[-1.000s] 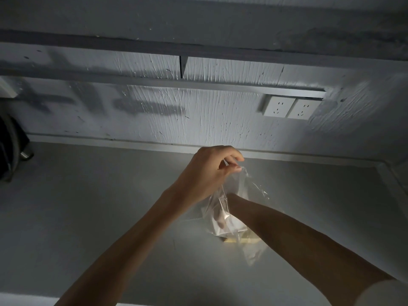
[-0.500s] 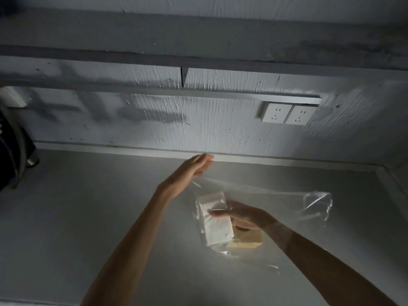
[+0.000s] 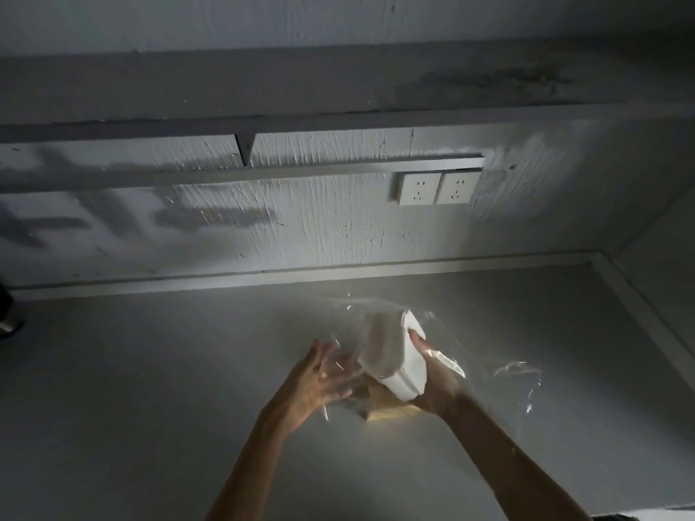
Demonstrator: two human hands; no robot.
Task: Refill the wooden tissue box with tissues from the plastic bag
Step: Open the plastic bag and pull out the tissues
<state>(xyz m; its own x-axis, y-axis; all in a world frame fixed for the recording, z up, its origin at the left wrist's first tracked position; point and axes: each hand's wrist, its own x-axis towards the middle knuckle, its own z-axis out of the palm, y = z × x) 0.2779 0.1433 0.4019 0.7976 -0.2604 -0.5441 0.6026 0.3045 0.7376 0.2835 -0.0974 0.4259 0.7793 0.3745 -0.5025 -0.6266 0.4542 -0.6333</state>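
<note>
Film of the plastic bag [image 3: 519, 374] clings round the tissue stack [image 3: 395, 355], which the right hand [image 3: 438, 385] grips tilted over the wooden tissue box [image 3: 391, 413], nearer the table's [image 3: 150, 408] right edge. The left hand [image 3: 319, 377], fingers spread, seemingly pushes the film clear.

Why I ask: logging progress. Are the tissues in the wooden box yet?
Not yet. The right hand grips the tissue stack, tilted, over the wooden box, with the plastic bag loose around them.
</note>
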